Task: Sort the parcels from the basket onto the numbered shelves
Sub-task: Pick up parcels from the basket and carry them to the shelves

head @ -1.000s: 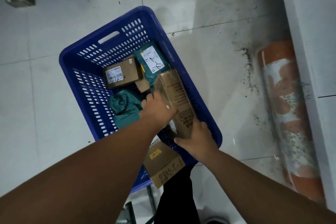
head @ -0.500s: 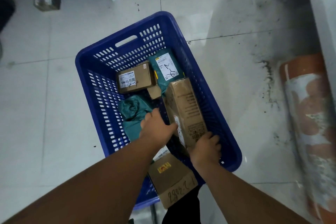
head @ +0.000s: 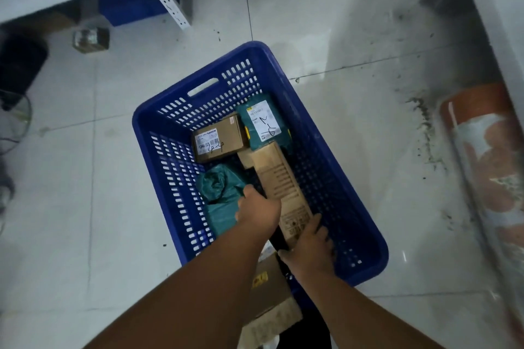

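A slotted blue plastic basket (head: 158, 133) stands on the pale tiled floor (head: 354, 37). Against its left wall lies a crumpled teal plastic mailer bag (head: 218, 193), and beyond it a small brown cardboard box (head: 219, 140) with a barcode label and handwriting too loose to read. The left hand (head: 259, 211) reaches down between the teal bag and a long tan cardboard carton (head: 283, 187), its fingers tucked under the carton's left edge and out of sight, so I cannot tell how firmly it grasps. The carton runs lengthwise along the basket, its far end touching a flat teal mailer with a white label (head: 263, 122). The right hand (head: 310, 249) grips the carton's near end, fingers curled over the corner. Below the forearms another brown box (head: 269, 295) is mostly covered. At the far right an orange-and-white roll (head: 487, 167) is cut off by the frame.
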`<state>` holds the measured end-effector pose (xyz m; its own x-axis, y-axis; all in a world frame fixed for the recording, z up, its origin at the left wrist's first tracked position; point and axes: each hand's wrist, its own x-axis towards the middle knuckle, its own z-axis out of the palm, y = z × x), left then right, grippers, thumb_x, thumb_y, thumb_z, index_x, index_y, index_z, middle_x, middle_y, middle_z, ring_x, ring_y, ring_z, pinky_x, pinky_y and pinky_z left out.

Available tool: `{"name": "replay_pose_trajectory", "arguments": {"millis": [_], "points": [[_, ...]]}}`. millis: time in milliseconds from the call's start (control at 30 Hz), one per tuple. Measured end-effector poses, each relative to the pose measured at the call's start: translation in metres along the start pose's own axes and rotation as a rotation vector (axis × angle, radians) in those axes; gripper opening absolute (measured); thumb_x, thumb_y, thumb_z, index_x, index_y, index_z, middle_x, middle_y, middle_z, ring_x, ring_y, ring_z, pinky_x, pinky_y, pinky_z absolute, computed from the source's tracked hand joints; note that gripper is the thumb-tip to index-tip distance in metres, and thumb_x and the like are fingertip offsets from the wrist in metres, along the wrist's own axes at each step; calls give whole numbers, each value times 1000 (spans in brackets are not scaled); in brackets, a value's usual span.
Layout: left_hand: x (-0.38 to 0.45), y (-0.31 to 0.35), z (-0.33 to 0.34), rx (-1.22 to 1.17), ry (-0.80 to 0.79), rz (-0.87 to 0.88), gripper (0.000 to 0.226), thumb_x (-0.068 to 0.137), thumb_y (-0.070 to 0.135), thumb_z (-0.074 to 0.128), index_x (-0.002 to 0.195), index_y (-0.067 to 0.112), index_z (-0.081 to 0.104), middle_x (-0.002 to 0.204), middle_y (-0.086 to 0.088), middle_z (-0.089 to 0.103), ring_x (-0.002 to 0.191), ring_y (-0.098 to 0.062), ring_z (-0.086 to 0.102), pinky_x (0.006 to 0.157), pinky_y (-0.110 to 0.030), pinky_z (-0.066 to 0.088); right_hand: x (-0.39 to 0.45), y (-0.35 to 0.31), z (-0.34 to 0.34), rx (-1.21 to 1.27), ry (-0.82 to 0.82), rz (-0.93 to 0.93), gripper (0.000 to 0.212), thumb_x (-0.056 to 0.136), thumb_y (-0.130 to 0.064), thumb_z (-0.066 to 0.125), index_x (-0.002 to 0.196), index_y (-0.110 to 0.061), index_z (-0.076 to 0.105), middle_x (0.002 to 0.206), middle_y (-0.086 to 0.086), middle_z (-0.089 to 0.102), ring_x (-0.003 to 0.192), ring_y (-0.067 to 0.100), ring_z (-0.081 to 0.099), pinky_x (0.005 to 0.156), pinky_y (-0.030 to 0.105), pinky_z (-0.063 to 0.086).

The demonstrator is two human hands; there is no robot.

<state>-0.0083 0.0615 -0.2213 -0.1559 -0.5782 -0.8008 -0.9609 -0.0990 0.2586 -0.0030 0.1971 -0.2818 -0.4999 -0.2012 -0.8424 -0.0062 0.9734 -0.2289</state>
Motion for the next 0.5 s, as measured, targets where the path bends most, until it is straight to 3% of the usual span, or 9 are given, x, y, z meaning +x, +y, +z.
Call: {"name": "replay_pose_trajectory", "arguments": {"millis": [100,167,300,433,500], "points": [[5,-13,7,-21,-32,-7,95,73,41,51,162,23,21,144,-20,53,123,-48,61,99,-64,55,3,-1,14,-55,63,5,132,80,-53,79,158,-15,-21,153,15,19,141,41,31,115,59,33],[7,-22,9,-10,-44,21,97,71,43,53,161,23,24,144,-17,54,122,-46,63,96,-60,58,7,-3,16,-70,79,18,130,80,-50,80,157,-15,-19,151,16,22,138,42,36,112,58,36],[4,-34,0,12,-37,60,90,69,45,56,153,23,34,136,-14,59,116,-43,66,95,-58,59,13,-1,8,-75,129,-19,111,78,-42,80,151,-15,1,141,15,36,123,40,49,99,52,51],[1,-36,-19,36,-11,81,83,68,42,58,147,24,40,124,-12,58,108,-42,68,88,-59,62,10,12,-21,87,113,-93,91,74,-41,79,141,-17,22,128,13,48,107,36,58,84,47,58],[-12,-26,-34,72,-2,103,86,72,42,61,152,24,37,133,-11,54,109,-40,67,75,-47,63,0,15,-47,187,74,-110,83,70,-44,80,133,-16,32,121,11,53,102,32,61,79,46,61]]}}
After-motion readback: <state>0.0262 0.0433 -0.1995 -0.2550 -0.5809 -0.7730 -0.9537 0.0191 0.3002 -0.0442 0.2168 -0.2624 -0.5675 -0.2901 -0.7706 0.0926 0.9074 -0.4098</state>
